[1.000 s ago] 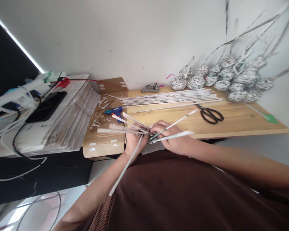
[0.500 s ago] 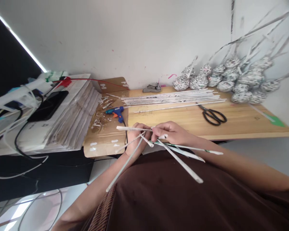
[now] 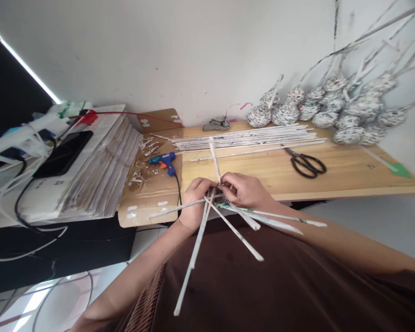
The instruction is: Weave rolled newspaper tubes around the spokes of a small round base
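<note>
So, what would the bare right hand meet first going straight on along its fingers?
Beyond the white rolled-paper sticks it is handling, the right hand would probably meet the bare left hand first, though depth is unclear.

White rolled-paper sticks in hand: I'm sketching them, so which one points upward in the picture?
The white rolled-paper stick extending between the left hand and right hand; the other held sticks point sideways or down.

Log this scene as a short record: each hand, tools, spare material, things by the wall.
Left hand: closed around the base of the splayed paper sticks
Right hand: fingers pinched at the same base
Glue gun: on the cardboard
Scissors: on the wooden tabletop
Spare rods: laid lengthwise behind the hands
Woven bulbs: clustered near the wall, right side
</note>
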The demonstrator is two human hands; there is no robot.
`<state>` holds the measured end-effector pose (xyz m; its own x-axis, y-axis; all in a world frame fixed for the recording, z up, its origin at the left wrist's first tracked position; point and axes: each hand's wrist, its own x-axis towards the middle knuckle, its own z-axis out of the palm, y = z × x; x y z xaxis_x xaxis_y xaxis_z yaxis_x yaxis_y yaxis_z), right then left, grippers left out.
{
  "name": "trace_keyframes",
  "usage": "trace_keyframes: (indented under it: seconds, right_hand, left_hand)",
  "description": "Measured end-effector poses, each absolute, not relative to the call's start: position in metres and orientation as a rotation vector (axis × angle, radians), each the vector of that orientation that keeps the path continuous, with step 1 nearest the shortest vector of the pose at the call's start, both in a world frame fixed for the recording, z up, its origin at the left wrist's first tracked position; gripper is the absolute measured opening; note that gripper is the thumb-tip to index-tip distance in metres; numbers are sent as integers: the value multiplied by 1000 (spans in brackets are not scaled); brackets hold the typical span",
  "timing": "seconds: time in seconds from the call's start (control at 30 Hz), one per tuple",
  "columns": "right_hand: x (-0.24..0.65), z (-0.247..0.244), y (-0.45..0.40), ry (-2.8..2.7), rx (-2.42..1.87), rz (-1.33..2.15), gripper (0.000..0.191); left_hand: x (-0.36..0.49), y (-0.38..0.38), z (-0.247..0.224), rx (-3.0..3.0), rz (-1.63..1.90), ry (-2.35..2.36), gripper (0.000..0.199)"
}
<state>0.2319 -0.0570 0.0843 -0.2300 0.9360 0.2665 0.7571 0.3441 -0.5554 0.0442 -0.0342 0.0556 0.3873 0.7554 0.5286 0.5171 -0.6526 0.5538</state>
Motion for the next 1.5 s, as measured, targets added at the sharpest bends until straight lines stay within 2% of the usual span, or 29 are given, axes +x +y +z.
trace_keyframes:
  seconds: [0.23,0.43,0.77,1.07,1.5]
  right_hand:
    - [234,85,-63,-2055,-1619,387,16]
    - [234,75,-62,-1991,-1402,388,14]
    - [235,71,-67,-1731,-1311,688,15]
    - [237,69,-67,-1672,-1263,816,12]
    - [244,62,-65,-1768,-1311,815,31]
  left_hand:
    - [45,-34,52,2398,1173,1073,6]
    - [44,-34,55,2374,1102,1088,8]
    - [44,-32,53,2351,1169,992,11]
    - [42,-35,61,2483,1005,987,14]
    - [41,-35,61,2465,1023,971,15]
